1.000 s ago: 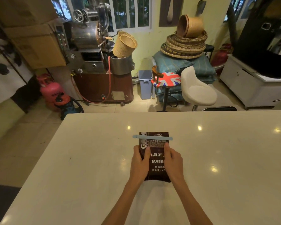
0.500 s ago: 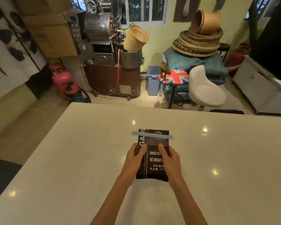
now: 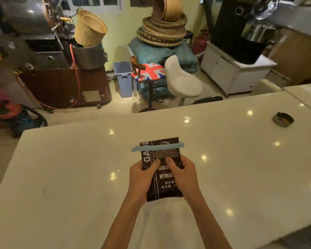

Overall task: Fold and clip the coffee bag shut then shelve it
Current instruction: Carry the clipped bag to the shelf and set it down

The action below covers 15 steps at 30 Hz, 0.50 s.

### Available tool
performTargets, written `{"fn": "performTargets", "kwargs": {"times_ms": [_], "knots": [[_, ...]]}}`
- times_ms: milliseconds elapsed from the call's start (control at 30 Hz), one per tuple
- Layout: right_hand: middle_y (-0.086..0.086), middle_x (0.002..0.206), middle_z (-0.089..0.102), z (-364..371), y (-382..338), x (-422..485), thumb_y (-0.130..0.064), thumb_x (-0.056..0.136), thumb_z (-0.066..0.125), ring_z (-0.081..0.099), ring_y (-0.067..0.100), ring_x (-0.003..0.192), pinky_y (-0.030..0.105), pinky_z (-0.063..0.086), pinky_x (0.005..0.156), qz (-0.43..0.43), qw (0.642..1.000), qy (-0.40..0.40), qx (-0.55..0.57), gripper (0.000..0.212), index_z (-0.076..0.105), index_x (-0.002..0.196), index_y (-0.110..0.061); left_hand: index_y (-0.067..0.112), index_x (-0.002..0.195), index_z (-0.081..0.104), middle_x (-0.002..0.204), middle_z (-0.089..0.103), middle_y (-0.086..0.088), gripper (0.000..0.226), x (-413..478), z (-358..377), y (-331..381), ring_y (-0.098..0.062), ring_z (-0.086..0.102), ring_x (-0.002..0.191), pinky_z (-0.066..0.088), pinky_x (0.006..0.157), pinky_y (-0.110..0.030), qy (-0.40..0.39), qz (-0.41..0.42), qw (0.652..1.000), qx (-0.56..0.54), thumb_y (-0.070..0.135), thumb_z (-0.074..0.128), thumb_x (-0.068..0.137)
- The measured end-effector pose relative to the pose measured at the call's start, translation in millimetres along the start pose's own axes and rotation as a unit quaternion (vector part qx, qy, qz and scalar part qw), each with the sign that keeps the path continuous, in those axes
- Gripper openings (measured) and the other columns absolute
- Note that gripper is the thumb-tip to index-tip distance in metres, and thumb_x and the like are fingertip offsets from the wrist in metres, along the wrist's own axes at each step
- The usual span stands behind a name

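A dark brown coffee bag (image 3: 164,178) with white lettering is held over the white counter (image 3: 79,177). A long light-blue clip (image 3: 157,147) runs across its folded top end. My left hand (image 3: 142,178) grips the bag's left edge, thumb on the front. My right hand (image 3: 184,177) grips the right edge the same way. The bag's lower corners are hidden behind my palms.
A dark round ashtray (image 3: 283,119) sits at the counter's far right. Beyond the counter stand a white stool (image 3: 182,81), a flag-patterned stool (image 3: 148,71), a blue bin (image 3: 123,79), a roasting machine (image 3: 43,56) and stacked baskets (image 3: 162,31).
The view has swung to the right and tilted down, bringing the ashtray into sight. Both hands still hold the clipped bag, now raised slightly and tilted toward me.
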State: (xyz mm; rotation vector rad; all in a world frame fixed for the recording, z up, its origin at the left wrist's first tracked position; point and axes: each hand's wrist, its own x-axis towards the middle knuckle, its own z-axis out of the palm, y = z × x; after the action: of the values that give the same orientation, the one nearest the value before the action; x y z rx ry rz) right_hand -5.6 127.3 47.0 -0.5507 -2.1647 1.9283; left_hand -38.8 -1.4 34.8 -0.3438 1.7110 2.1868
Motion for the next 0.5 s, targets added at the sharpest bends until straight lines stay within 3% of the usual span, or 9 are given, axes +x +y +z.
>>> {"fn": "performTargets", "kwargs": {"times_ms": [167,333,500], "knots": [[-0.012,0.079,0.078,0.0,-7.7,-28.4,-0.026,0.093,0.062,0.075,0.009,0.072,0.019,0.058,0.056,0.019,0.993,0.115,0.025,0.031,0.073,0.075,-0.049,0.020,0.092,0.072,0.080,0.080,-0.001,0.006,-8.4,-1.0,3.5,-0.019,0.078,0.073,0.059,0.054,-0.024,-0.067,0.019,0.996,0.055,0.023,0.066,0.092],[-0.004,0.078,0.079,-24.3,-5.8,-60.7,-0.032,0.096,0.056,0.076,0.013,0.070,0.021,0.058,0.055,0.041,0.973,0.222,0.041,0.024,0.073,0.080,-0.031,0.021,0.102,0.070,0.084,0.080,0.000,0.012,-26.8,18.2,1.0,-0.019,0.078,0.074,0.059,0.055,-0.024,-0.159,0.037,0.983,0.080,0.023,0.061,0.096],[0.007,0.081,0.077,-65.0,1.9,-116.5,-0.036,0.098,0.054,0.075,0.018,0.072,0.026,0.058,0.057,0.048,0.938,0.338,0.060,0.026,0.072,0.089,-0.019,0.036,0.104,0.060,0.090,0.079,0.003,0.014,-71.9,58.0,-18.9,-0.017,0.077,0.076,0.061,0.056,-0.025,-0.237,0.076,0.963,0.100,0.024,0.054,0.100]]}}
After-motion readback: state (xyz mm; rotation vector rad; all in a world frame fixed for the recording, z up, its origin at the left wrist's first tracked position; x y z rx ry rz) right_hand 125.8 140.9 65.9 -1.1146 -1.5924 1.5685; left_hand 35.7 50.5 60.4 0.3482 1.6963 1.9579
